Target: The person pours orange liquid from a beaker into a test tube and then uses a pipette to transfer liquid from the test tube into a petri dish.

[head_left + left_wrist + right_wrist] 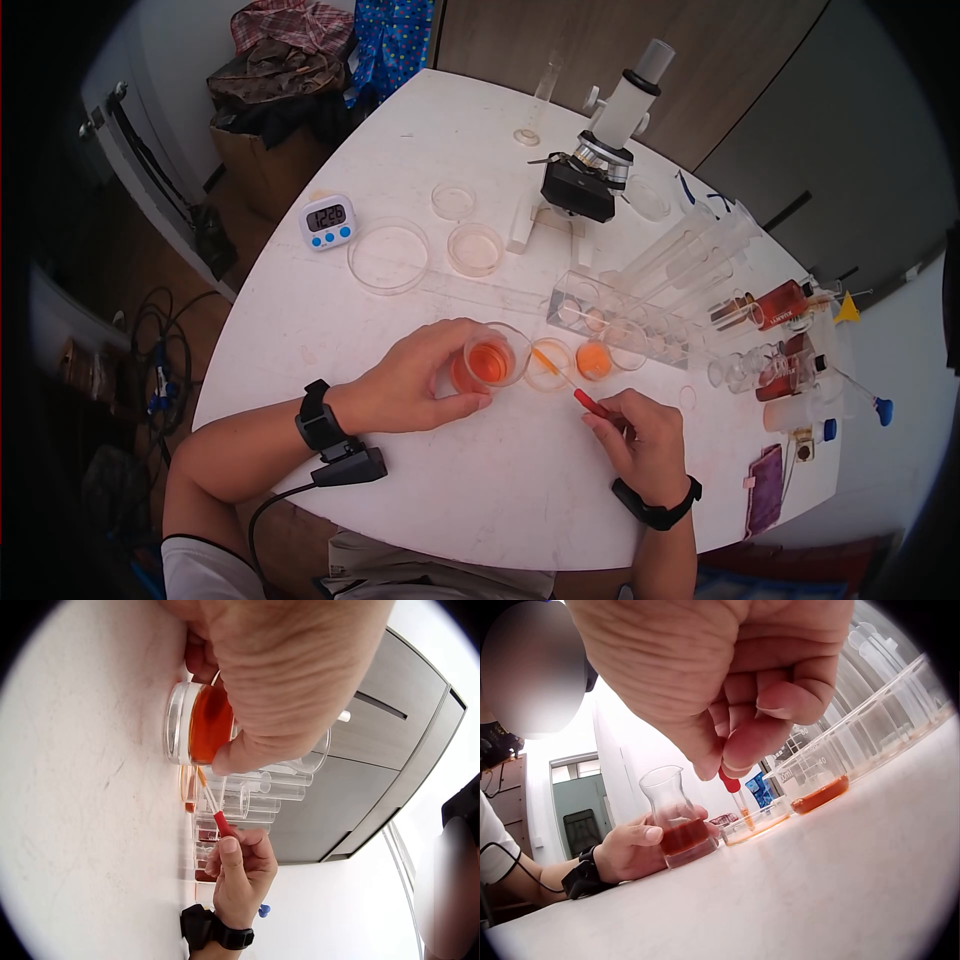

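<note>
At the tips of the right hand (647,437): thumb and forefinger pinched together on the red bulb (585,400) of a dropper (211,802), the other fingers tucked in.
Dropper stem: slants down and away from the bulb, orange liquid in its lower end, tip over a small shallow dish (549,376).
Left hand (412,377): fingers and thumb clamped round a glass flask (681,825) with a flared mouth and red-orange liquid in it. Base is right down by the tabletop – can't tell if it's fully resting.
Small dish: sits just right of the flask, orange tint showing in it.
Beaker of orange: a little beaker (594,361) with some orange liquid at the bottom, right beside the dish on its far side from the flask.
Rack: clear rack (660,343) behind the beaker, with clear test tubes (690,255) slanting off its back.
Past the flask: three more clear dishes, one big (388,289) and two smaller, plus a white timer (328,222) with blue buttons near the left edge.
Back of the table: microscope (605,150), with a glass cylinder (543,95) standing to its left.
Right edge: bottles of dark red liquid (782,305), a blue-capped bottle (795,415) and a purple pouch (765,490) – all well apart from the flask.
</note>
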### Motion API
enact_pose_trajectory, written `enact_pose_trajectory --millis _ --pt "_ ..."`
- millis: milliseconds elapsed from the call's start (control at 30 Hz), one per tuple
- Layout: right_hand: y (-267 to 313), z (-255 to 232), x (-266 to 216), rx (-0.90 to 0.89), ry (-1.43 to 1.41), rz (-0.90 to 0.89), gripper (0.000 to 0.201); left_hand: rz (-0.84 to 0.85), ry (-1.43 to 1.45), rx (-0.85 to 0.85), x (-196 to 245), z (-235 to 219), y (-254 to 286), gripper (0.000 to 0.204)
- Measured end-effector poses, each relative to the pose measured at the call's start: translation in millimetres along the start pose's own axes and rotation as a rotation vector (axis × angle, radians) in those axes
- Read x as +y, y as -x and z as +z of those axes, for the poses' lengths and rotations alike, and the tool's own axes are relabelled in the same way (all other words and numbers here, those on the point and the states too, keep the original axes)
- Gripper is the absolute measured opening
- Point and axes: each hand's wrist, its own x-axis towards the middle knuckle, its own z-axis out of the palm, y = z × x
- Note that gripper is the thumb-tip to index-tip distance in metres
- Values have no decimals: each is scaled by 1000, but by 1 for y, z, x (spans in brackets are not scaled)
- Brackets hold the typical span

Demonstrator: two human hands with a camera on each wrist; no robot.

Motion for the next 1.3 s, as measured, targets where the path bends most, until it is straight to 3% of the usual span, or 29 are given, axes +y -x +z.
enact_pose_trajectory --millis 1300 --pt "4 0 4 109 -56 13 22 7 -4 -1 1 0 0 56"
